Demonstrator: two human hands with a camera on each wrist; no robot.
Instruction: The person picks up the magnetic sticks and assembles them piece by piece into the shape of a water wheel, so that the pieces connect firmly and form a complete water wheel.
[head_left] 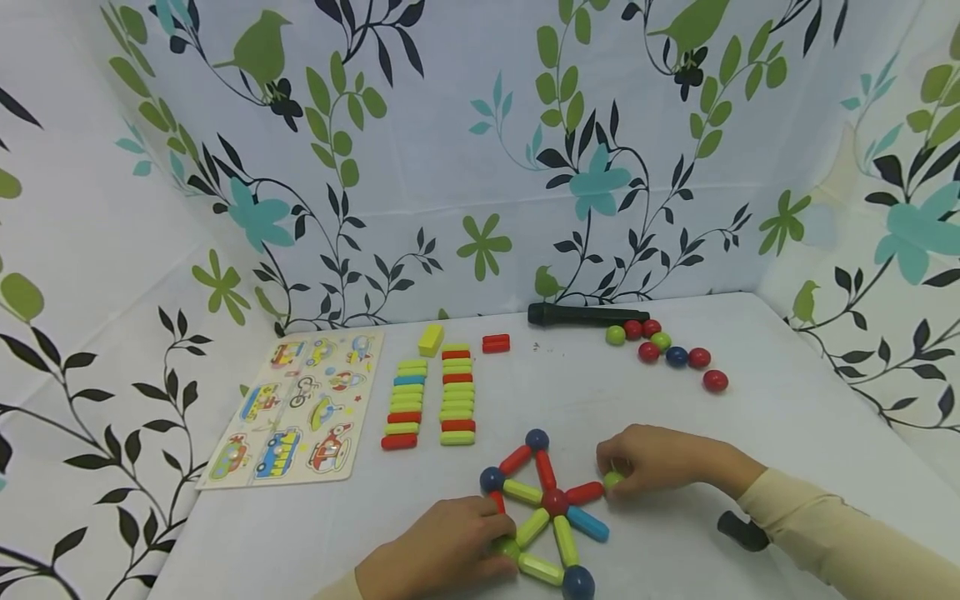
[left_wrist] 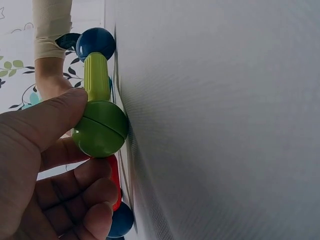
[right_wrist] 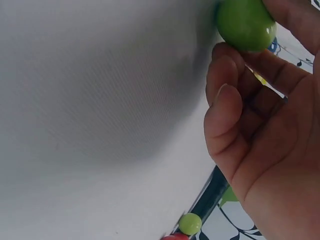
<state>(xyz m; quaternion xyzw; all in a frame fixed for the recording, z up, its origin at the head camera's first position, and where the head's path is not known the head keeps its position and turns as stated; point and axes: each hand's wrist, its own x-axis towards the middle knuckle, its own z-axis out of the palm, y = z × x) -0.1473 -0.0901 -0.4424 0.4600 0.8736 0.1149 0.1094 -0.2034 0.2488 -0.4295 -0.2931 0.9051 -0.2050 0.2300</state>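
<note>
A flat figure of magnetic rods and balls lies on the white table near the front, with a red ball point(head_left: 554, 502) at its hub. My left hand point(head_left: 491, 537) pinches the green ball point(head_left: 506, 547) at the figure's lower left corner; in the left wrist view the thumb point(left_wrist: 60, 112) presses on that green ball point(left_wrist: 102, 127), which joins a yellow-green rod point(left_wrist: 97, 77) leading to a blue ball point(left_wrist: 95, 42). My right hand point(head_left: 611, 467) pinches another green ball point(head_left: 613, 480) at the end of a red rod point(head_left: 584, 492). In the right wrist view that green ball point(right_wrist: 246, 22) sits between my fingertips point(right_wrist: 225, 100).
Two rows of spare rods point(head_left: 431, 392) lie behind the figure, with a yellow block point(head_left: 431, 339) and a red rod point(head_left: 496, 342). A picture puzzle board point(head_left: 296, 408) is at the left. Loose balls point(head_left: 667, 350) and a black pen point(head_left: 585, 315) sit at the back. A black object point(head_left: 742, 531) lies by my right forearm.
</note>
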